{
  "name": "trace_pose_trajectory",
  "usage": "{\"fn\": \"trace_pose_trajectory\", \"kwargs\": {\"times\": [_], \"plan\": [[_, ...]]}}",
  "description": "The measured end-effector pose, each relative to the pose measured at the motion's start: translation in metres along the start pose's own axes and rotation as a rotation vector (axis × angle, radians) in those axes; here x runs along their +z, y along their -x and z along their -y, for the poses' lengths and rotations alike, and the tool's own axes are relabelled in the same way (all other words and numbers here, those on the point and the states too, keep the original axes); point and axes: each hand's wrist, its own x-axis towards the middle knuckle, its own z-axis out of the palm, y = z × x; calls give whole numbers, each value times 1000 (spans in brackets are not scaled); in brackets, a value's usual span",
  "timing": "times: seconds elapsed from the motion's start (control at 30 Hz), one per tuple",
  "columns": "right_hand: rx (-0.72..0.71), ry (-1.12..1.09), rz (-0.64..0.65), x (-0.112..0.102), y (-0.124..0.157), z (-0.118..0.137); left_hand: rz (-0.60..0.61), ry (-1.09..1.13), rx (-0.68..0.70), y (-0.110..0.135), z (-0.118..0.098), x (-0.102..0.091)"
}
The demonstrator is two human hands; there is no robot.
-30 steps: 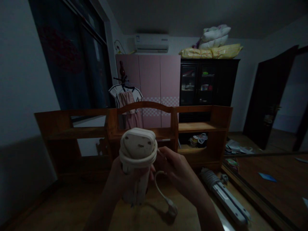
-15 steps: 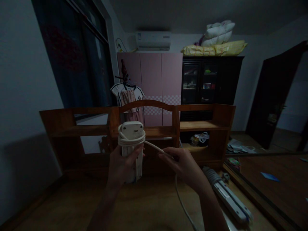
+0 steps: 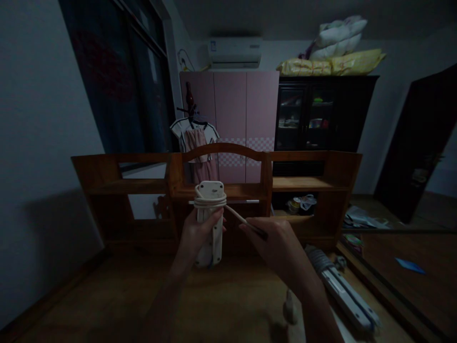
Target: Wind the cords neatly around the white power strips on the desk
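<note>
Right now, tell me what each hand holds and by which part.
Left hand grips the white power strip around its middle, below the wound cord. Right hand pinches the cord's free length, stretched taut.

very dim, bluish cast, grainy; soft shadow on pale grey wall (image 3: 35,143) left of bare left hand (image 3: 198,233); edges bowed.

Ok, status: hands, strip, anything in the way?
Left hand grips white power strip upright. Right hand pinches its cord, taut. Second strip lies on desk, right, apart.
</note>
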Motion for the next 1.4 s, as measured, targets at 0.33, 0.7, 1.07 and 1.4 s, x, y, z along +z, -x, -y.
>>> {"fn": "trace_pose_trajectory", "kwargs": {"times": [0.33, 0.7, 1.07, 1.4], "plan": [[81, 119, 12, -19, 4, -12, -105, -31, 100, -22, 28, -9], [-122, 320, 99, -6, 11, 11, -264, -985, 110, -1, 17, 4], [-108, 142, 184, -16, 9, -5, 321, -1251, 48, 21, 26, 40], [24, -49, 55, -21, 0, -44, 746, -976, 294, 42, 11, 42]]}}
